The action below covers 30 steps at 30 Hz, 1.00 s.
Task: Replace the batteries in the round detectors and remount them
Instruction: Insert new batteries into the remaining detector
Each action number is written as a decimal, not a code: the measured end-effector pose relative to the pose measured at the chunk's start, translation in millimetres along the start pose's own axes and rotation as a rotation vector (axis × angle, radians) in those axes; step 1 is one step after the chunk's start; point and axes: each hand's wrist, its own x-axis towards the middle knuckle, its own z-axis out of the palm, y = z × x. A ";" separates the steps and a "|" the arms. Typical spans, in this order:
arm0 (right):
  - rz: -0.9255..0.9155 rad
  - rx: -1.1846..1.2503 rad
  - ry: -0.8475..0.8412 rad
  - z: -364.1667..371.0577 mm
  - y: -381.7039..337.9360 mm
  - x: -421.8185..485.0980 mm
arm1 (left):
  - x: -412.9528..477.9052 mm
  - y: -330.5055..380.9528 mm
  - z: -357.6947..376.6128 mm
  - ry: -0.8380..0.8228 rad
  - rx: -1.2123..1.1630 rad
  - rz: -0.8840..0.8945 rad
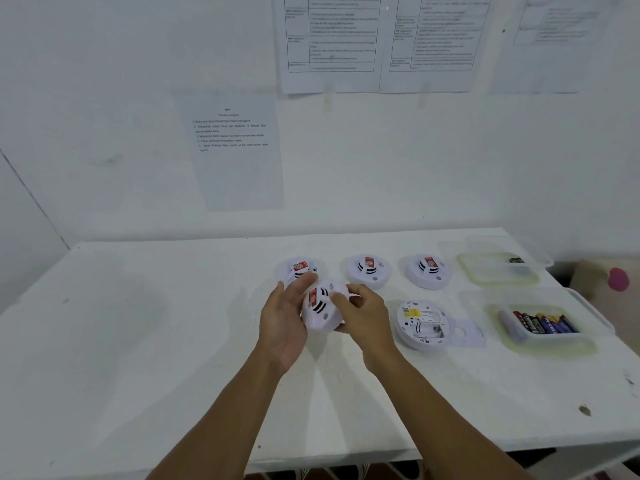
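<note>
Detector (322,308), round and white with a red label, is held tilted above the white worktop (138,341), clasped between both hands. The left hand (282,318) cups its left edge with fingers curled over the top; the right hand (363,315) grips its right edge, thumb across the face. Just to the right, a second detector (420,322) lies face down with its battery bay open and seemingly empty, its clear mounting plate (462,332) alongside. Further right, a clear tray (588,336) holds loose batteries (540,322). Beyond the hands, three more detectors (369,270) sit face up in a row, and past them another tray (485,275) is nearly empty. Printed sheets (235,150) hang on the wall behind. Risk, as I judge it: twisting the housing with only an edge grip could let it slip and knock the neighbouring detectors.
</note>
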 end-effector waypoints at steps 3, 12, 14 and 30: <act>0.080 0.191 -0.036 -7.1 7.9 3.8 | 0.5 -0.6 -6.4 0.106 0.217 0.051; 0.028 0.009 -0.055 -15.9 44.0 7.6 | -15.9 -15.0 -31.3 0.171 0.715 0.173; -0.096 -0.202 -0.038 -17.8 51.0 9.0 | -13.8 -18.9 -37.0 0.164 0.883 0.264; -0.281 -0.523 0.063 -24.3 79.0 12.8 | -9.0 -37.5 -47.7 0.110 1.379 0.496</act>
